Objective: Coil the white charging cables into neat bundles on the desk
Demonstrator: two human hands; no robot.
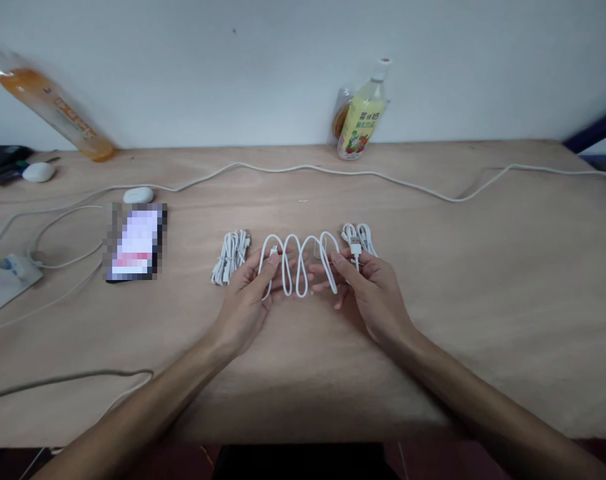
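A white cable (303,261) lies in zigzag loops on the wooden table (433,293), between my two hands. My left hand (247,293) pinches its left end between thumb and fingers. At the cable's right end my right hand (367,287) pinches it, close to a USB plug (355,250). A bundled white cable (230,257) lies just left of my left hand. Another bundled white cable (363,237) lies just beyond my right hand.
A long white cord (383,177) runs across the back of the table. A yellow drink bottle (363,113) stands by the wall, an orange bottle (53,107) at far left. A phone (135,243), white earbud case (139,195) and charger (7,273) lie left.
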